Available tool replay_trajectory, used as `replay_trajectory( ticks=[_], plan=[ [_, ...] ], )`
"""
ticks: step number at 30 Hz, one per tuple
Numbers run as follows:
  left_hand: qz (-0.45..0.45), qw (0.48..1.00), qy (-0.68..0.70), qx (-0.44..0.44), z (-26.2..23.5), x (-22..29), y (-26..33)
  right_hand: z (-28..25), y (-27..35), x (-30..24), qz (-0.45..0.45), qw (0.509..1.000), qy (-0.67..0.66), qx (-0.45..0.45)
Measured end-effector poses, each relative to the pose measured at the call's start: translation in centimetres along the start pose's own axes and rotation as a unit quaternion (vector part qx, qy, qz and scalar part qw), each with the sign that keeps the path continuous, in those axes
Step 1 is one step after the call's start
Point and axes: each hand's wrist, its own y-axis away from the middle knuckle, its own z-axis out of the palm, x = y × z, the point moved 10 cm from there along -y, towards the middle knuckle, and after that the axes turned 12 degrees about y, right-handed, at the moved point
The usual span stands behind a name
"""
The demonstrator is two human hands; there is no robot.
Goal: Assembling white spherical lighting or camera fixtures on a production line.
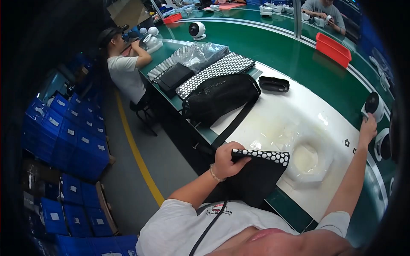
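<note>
Pouch point(256, 175), black and flat with a strip of white dots along its top edge, is hanging over the near edge of the white mat point(299, 106) that covers part of the green bench point(299, 55). Beside it a clear plastic bag point(307, 158) is lying crumpled and glossy around a pale ring-shaped insert. Further up the bench a black mesh bag point(220, 96) with a long strap is sprawling across the mat's corner, next to two dotted pouches point(213, 70) and a small black tray point(273, 84). Red bin point(333, 49) is sitting well apart on the green. A co-worker point(124, 70) is sitting at the far left end.

Left hand point(226, 161) is gripping the pouch's top left corner, fingers curled shut on it. Right hand point(368, 128) is reaching far out to a round white camera point(373, 106) with a dark face, fingers touching its base; cannot tell whether they are closing around it.
</note>
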Motion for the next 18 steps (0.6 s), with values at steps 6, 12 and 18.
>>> replay_trajectory(
  ticks=[6, 12, 18],
  plan=[
    [-0.001, 1.0, 0.009, 0.011, -0.1, 0.1, -0.1, -7.9, -2.1, -2.0, -0.015, 0.985, -0.163, 0.051],
    [-0.049, 0.993, 0.105, 0.001, 0.0, 1.1, 0.4, -21.4, 1.0, -4.8, -0.031, 0.804, -0.588, -0.081],
    [0.06, 0.956, 0.237, -0.16, 1.0, 9.0, 0.2, -26.1, 10.0, -16.2, -0.109, 0.684, -0.636, -0.34]
  ],
)
